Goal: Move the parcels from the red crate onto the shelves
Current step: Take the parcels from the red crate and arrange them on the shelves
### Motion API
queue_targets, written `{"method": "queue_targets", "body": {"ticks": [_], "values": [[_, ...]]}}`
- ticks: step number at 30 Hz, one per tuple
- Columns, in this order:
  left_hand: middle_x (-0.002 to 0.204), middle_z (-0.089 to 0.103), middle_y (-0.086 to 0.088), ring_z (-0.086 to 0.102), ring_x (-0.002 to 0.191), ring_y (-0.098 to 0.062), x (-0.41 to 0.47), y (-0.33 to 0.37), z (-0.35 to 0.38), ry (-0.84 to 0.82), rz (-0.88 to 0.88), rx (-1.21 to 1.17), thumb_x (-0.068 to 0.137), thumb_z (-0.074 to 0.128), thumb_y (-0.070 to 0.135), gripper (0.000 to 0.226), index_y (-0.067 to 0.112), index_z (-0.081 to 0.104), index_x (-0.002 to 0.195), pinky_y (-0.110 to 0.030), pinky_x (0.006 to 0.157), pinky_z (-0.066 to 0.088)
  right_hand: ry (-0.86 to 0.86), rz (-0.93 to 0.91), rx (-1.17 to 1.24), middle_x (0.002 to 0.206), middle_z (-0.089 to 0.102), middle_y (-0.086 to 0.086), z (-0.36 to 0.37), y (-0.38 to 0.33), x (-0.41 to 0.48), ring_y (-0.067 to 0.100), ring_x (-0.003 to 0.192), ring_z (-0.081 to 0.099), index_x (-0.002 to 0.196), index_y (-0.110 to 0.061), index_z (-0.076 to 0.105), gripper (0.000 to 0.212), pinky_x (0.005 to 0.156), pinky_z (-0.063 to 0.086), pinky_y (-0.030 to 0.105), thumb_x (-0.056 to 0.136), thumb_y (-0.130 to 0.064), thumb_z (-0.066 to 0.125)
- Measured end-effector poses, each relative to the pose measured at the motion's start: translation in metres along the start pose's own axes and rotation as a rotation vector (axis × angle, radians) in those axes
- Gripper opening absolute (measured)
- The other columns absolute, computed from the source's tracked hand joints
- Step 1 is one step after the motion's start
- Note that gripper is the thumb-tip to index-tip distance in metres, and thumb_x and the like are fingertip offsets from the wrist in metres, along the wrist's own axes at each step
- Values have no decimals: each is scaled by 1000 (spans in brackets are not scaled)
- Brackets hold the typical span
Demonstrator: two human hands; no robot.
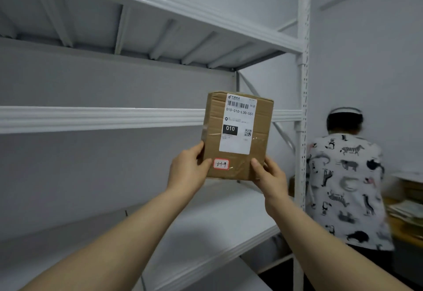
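A brown cardboard parcel point(237, 135) with a white shipping label and a small red-edged sticker is held upright in front of the white shelves. My left hand point(186, 171) grips its lower left corner, thumb across the front. My right hand point(270, 176) grips its lower right corner the same way. The parcel hangs in the air before the middle shelf beam point(98, 119), above the bare lower shelf board point(206, 222). The red crate is out of view.
A white perforated upright post point(302, 107) ends the shelf unit on the right. Beyond it a person in an animal-print shirt point(345, 190) stands with their back turned, close to the post. Stacked items point(409, 208) lie on a surface at far right.
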State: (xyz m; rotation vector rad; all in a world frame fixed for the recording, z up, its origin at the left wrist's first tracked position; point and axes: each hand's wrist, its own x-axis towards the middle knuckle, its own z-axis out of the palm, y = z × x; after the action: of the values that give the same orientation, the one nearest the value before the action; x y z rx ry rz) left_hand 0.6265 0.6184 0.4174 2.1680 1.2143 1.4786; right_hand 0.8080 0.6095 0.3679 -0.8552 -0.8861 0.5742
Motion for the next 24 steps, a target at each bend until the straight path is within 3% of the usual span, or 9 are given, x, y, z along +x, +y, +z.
{"method": "queue_targets", "body": {"ticks": [8, 12, 17, 20, 24], "values": [[112, 63, -4, 57, 107, -22, 74, 63, 100, 38, 111, 26, 88, 62, 16, 33, 21, 64, 120, -26, 84, 42, 87, -107, -41, 112, 66, 6, -75, -24, 113, 23, 105, 63, 116, -26, 56, 30, 95, 50, 48, 88, -22, 66], [109, 66, -4, 61, 101, -21, 112, 92, 142, 79, 101, 19, 88, 61, 17, 28, 20, 67, 115, -31, 88, 48, 63, -137, -52, 113, 65, 6, -107, -43, 166, 22, 106, 62, 113, -23, 55, 26, 95, 52, 43, 90, -21, 65], [103, 72, -3, 63, 99, -26, 150, 116, 173, 193, 67, 16, 91, 57, 18, 21, 18, 72, 107, -40, 86, 51, 81, -214, -93, 117, 56, -1, -124, -60, 217, 12, 107, 55, 131, -16, 51, 40, 87, 45, 25, 93, -22, 60], [103, 72, -4, 64, 100, -28, 171, 122, 186, 189, 84, 8, 92, 57, 17, 20, 17, 72, 106, -40, 87, 50, 90, -241, -128, 122, 58, 0, -129, -65, 243, 13, 111, 55, 133, -13, 50, 42, 91, 45, 25, 93, -23, 59], [106, 72, -5, 63, 101, -27, 197, 129, 200, 201, 132, 7, 92, 57, 16, 22, 16, 72, 108, -39, 89, 50, 106, -294, -170, 113, 59, -2, -131, -73, 271, 13, 103, 56, 129, -14, 54, 35, 85, 45, 24, 95, -22, 58]]}}
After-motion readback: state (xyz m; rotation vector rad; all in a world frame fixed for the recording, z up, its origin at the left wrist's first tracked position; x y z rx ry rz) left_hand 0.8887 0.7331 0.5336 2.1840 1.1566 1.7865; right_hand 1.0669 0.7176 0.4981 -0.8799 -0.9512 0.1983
